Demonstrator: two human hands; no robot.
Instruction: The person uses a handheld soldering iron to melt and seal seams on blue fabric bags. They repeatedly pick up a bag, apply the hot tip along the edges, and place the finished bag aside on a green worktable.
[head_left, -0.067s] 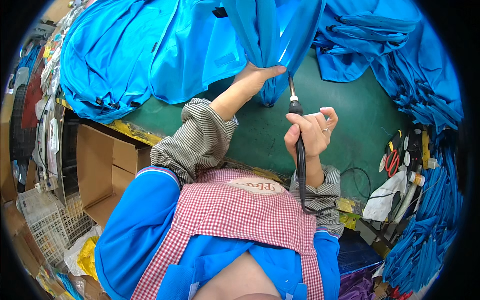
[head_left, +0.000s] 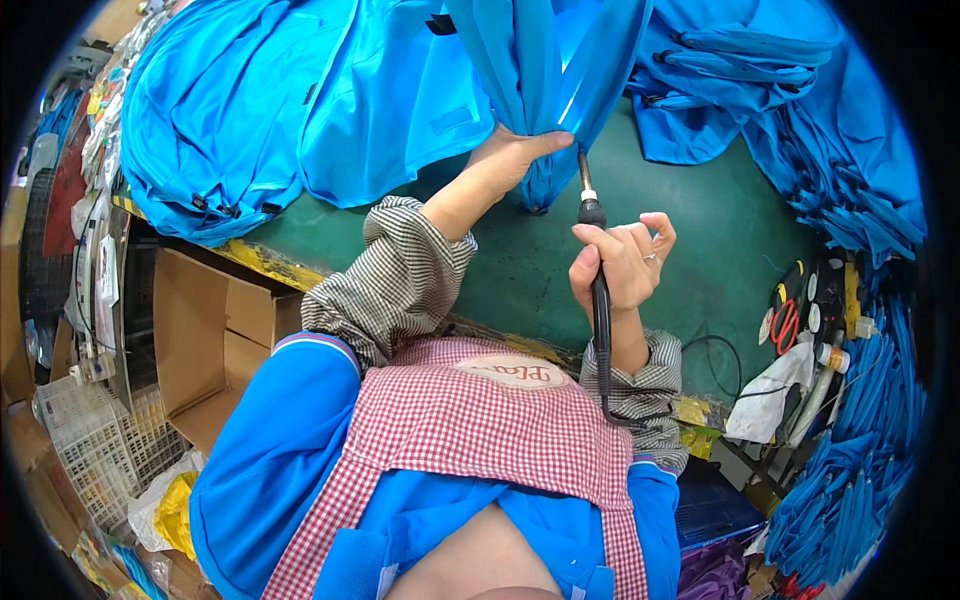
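The left hand [head_left: 505,155] pinches a fold of the hanging blue fabric piece [head_left: 545,90] above the green counter [head_left: 720,220], and the right hand [head_left: 620,262] has its grip closed around a black soldering-type tool [head_left: 598,285], tip at the fabric edge. Finished and unfinished pieces look alike in the blue piles [head_left: 290,100], so progress is hard to judge. The contact point is too small to make out.

A green worktable [head_left: 745,235] carried heaps of blue fabric pieces [head_left: 250,110] on its left and more blue pieces [head_left: 800,90] piled along its far right. Red-handled scissors [head_left: 785,325] and a crumpled white cloth [head_left: 770,395] lay near the table's right edge, beside small bottles [head_left: 835,360]. Below the table's left side stood an open cardboard box [head_left: 215,340], with a white plastic basket [head_left: 100,450] and a yellow bag [head_left: 175,510] near it.
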